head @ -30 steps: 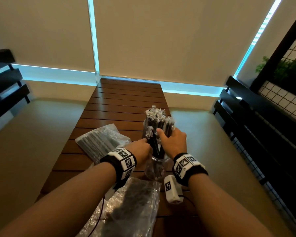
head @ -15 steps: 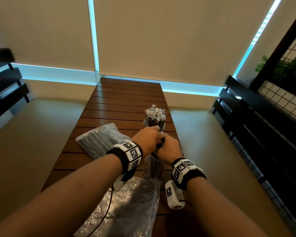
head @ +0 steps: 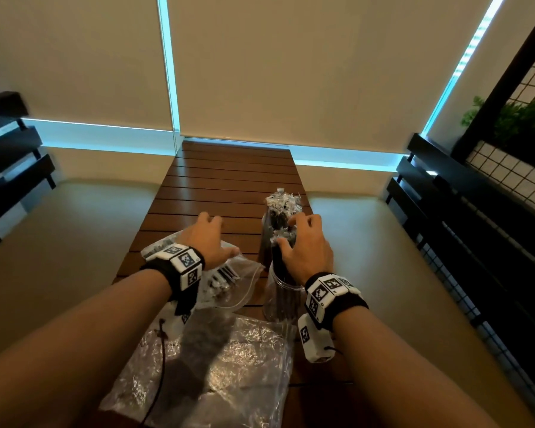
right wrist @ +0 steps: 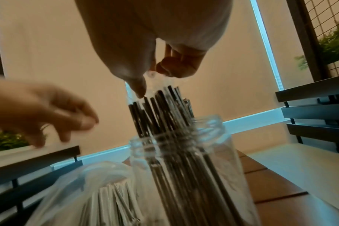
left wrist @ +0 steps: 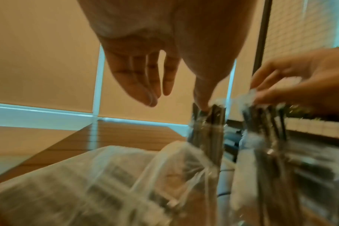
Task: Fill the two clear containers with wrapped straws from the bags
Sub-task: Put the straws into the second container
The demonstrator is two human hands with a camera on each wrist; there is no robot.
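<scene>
From the head view, the left hand (head: 209, 239) hovers over a clear bag (head: 229, 282) of wrapped straws lying on the slatted wooden worktop (head: 229, 180), fingers straight and loosely spread, holding nothing. The right hand (head: 306, 248) sits on top of the dark wrapped straws (head: 283, 267) standing upright in the near clear container (head: 280, 301), its fingers curled onto their wrapper ends. Just behind stands a second container (head: 267, 230), also packed with straws. A crumpled, flattened bag (head: 229, 359) lies nearest the person.

In the left wrist view, the left hand (left wrist: 145, 73) hangs open above the bag (left wrist: 87, 175), fingers (left wrist: 151, 85) together and relaxed. Both containers show blurred to the right.

In the right wrist view, the right hand (right wrist: 155, 53) pinches the clear wrapper tips between thumb and curled fingers (right wrist: 174, 67) above the straws (right wrist: 161, 114), which rise out of the container's (right wrist: 213, 152) threaded mouth. The bag (right wrist: 97, 191) of pale wrapped straws lies beside it at lower left.
</scene>
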